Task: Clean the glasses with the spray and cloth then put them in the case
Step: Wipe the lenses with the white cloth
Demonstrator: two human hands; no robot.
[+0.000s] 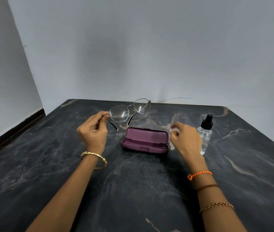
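**Glasses up, cloth in hand, case waiting open**

Left hand (93, 129) is up off the table, fingers curled in, pinching the glasses (129, 110) at the outer corner of one lens. The frame hangs in the air beyond the hand, lenses tilted and catching glare, both temples folded down behind them. Over on the other side, the right hand (185, 137) is closed round the white cloth (174, 130), which shows in a bunched scrap at the fingertips and a little below the palm. The two hands are apart; cloth and lens are not touching here.

Between them on the dark marbled table (49, 173) sits the purple case (145, 141), lid thrown back, nothing visible inside. Just beside the right hand, partly hidden behind it, stands the clear spray bottle (205, 131) with its black pump top, upright and untouched.

So where does that leave us? Whether the lenses have been sprayed, I cannot tell: the glare hides any droplets. With the cloth gripped and the bottle set down, this reads as the wiping stage, either about to start or mid-way. Remaining, by my reckoning: bring cloth to lens, wipe both, then lay the glasses in the case.
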